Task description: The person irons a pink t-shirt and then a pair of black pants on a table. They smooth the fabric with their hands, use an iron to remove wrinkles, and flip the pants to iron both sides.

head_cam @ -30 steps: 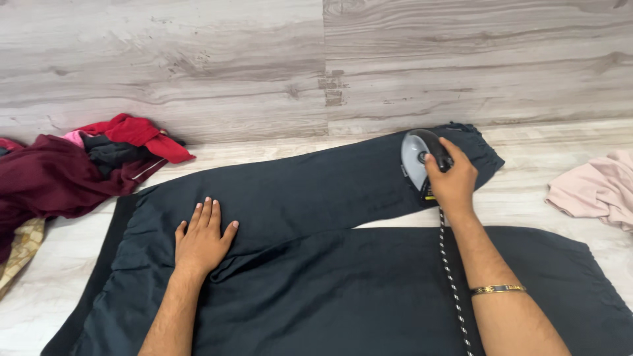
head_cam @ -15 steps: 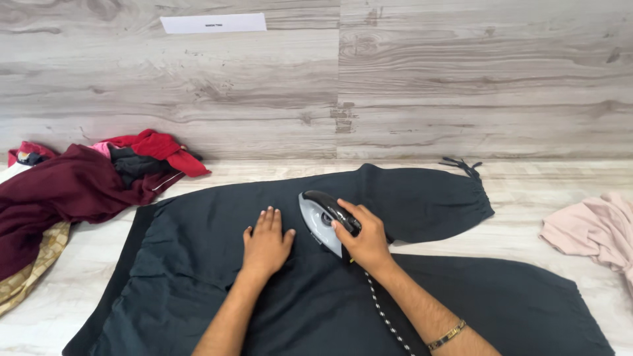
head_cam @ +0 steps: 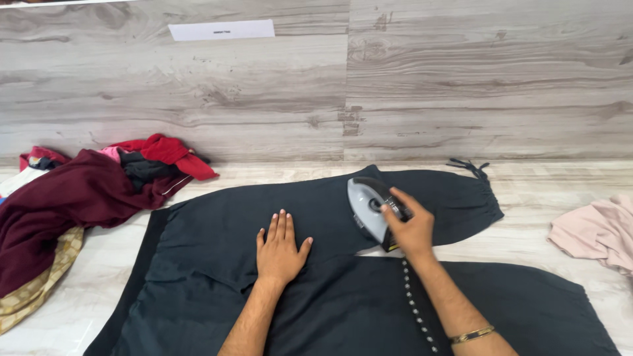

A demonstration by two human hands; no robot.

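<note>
Fingers of my right hand (head_cam: 410,229) were clamped round the handle of the grey iron (head_cam: 369,207), standing on the upper leg of the dark trousers (head_cam: 217,231); my left hand (head_cam: 281,249) lay flat, fingers together. Creases showed near the waist, so I judged pressing unfinished.

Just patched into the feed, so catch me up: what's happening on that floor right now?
A person is ironing dark navy trousers spread flat on a pale wood-look floor. The right hand grips the handle of a grey and black electric iron resting on the upper trouser leg, its braided cord trailing along the forearm. The left hand lies flat, pressing the fabric beside it. A heap of maroon and red clothes sits left, a pink garment right.
</note>
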